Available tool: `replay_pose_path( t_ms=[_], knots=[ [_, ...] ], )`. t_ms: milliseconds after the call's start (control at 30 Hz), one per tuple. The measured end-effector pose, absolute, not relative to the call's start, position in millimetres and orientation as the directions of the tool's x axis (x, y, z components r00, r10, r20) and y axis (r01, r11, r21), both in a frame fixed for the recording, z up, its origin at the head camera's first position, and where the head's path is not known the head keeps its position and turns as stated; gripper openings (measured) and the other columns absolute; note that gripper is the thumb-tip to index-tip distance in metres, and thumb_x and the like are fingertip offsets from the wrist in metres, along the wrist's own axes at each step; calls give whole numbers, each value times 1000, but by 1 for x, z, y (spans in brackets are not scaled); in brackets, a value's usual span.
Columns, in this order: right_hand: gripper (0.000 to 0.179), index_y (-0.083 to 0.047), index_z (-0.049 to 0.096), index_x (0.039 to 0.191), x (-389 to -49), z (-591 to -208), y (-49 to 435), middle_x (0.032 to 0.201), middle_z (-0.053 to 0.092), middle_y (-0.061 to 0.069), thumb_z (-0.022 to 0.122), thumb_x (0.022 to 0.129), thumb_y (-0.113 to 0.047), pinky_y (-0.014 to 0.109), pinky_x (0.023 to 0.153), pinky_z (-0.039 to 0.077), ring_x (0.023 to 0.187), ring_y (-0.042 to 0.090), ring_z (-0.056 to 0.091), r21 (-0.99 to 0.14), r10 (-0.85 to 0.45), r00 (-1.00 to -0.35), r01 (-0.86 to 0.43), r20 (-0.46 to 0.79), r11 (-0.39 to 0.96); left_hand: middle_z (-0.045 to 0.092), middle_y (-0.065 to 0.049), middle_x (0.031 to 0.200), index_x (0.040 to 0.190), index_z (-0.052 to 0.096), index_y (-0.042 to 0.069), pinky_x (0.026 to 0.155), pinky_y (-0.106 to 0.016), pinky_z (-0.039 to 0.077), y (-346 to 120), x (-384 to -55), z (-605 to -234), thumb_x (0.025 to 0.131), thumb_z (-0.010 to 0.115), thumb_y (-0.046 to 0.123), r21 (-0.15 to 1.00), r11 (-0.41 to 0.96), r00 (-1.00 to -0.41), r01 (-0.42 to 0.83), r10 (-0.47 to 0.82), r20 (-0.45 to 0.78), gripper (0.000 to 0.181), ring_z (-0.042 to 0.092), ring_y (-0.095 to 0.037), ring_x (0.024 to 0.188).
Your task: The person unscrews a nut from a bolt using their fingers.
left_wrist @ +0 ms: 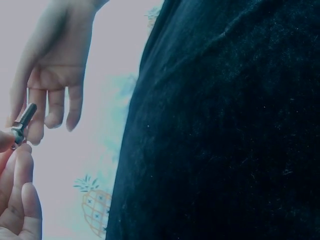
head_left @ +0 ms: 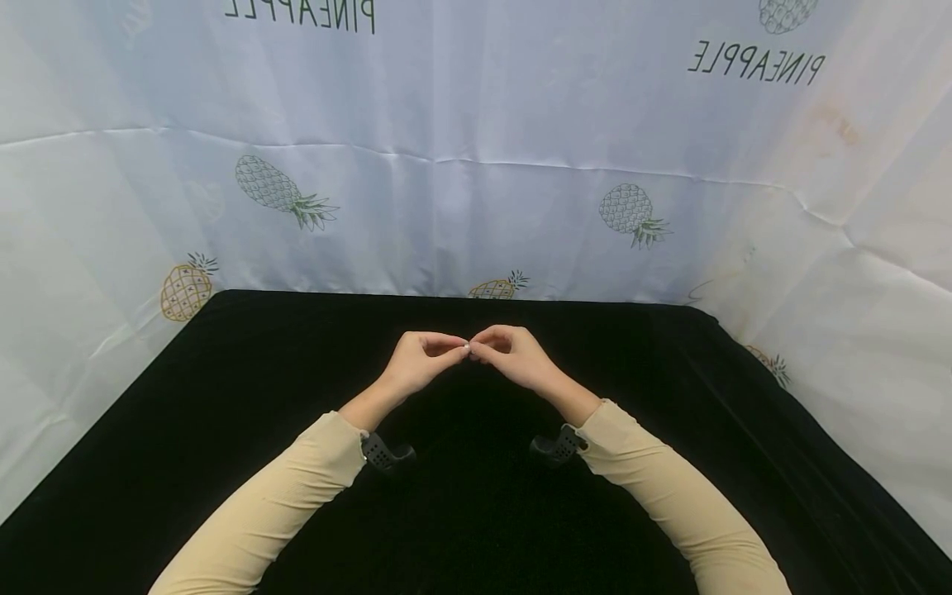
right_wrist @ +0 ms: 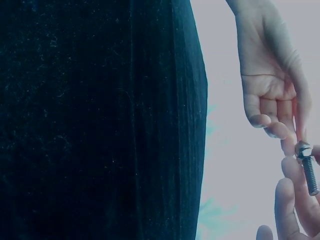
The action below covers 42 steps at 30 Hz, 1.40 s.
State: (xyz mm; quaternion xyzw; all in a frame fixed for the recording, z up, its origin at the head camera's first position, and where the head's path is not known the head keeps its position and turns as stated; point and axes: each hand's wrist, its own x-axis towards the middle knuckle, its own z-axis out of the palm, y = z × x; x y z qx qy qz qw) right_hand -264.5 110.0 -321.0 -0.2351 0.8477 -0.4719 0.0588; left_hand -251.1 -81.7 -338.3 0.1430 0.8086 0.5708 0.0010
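My left hand (head_left: 420, 359) and right hand (head_left: 516, 357) meet fingertip to fingertip above the black-covered table. Between them is a small silver metal bolt (left_wrist: 25, 119), its threaded shank bare. In the left wrist view the left thumb (left_wrist: 6, 140) and fingers pinch the bolt at its thicker head end. The shank points toward the right hand. Seen from the right wrist, the right thumb (right_wrist: 316, 152) and fingers pinch close to that same thick end, with the shank (right_wrist: 310, 176) lying alongside the right fingers. Whether a nut sits by the head cannot be told.
A black cloth (head_left: 476, 496) covers the table. White curtains (head_left: 476, 99) with pineapple prints hang behind it and at both sides. Dark wrist-worn devices (head_left: 387, 453) sit at both sleeve cuffs.
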Motion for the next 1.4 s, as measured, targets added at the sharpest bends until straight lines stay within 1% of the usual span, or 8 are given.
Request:
replay_pose_path(
  t_ms=[200,433,667,800,933,1067,1200,1400],
  knots=[
    [29,-7,60,112,-265,-322,111,115,64,11,64,88,-22,39,92,50,106,25,60,-812,-448,-881,-372,156,450,70,-12,109,106,70,6,85,-33,54,-83,-251,-339,88,65,23,920,314,-961,233,221,168,25,66,-23,100],
    [27,-6,62,111,-265,-323,109,106,68,14,55,94,-26,42,88,52,100,32,63,-828,-453,-887,-323,95,458,70,-12,109,107,69,6,87,-35,53,-82,-250,-338,89,64,23,922,310,-959,231,233,161,26,66,-23,100],
    [28,-6,60,112,-265,-322,110,112,65,13,64,89,-20,36,88,53,102,25,63,-810,-454,-877,-378,157,448,70,-13,110,107,70,6,87,-35,54,-83,-249,-338,88,65,25,916,320,-959,242,225,175,28,66,-24,102],
    [30,-6,58,115,-266,-323,109,111,65,13,59,91,-23,38,88,52,101,25,63,-816,-449,-884,-353,130,457,71,-12,105,104,70,6,82,-32,55,-84,-248,-339,87,66,28,908,313,-950,278,227,213,29,67,-20,96],
    [27,-5,62,112,-265,-323,109,105,67,14,54,95,-24,42,88,52,99,31,63,-828,-454,-885,-329,102,454,72,-10,103,103,71,7,82,-32,55,-84,-248,-339,87,66,29,911,305,-950,278,229,214,28,68,-18,93],
    [23,-6,63,109,-264,-322,109,107,67,14,59,92,-21,39,89,52,100,29,63,-819,-457,-880,-355,131,450,71,-12,107,105,70,6,86,-35,54,-83,-249,-338,87,65,25,919,309,-958,244,223,179,26,67,-22,98],
    [28,-6,61,111,-264,-321,110,114,64,12,65,87,-20,38,90,51,104,25,61,-812,-457,-875,-381,161,442,69,-15,109,106,69,3,87,-36,53,-82,-250,-339,88,65,23,919,312,-959,243,220,179,27,66,-25,101],
    [28,-6,62,112,-264,-322,109,109,67,13,57,93,-25,43,92,50,103,31,62,-835,-454,-886,-318,93,450,70,-14,109,106,69,4,87,-35,54,-83,-249,-338,88,65,22,920,300,-955,251,230,186,26,67,-24,99]
  ],
)
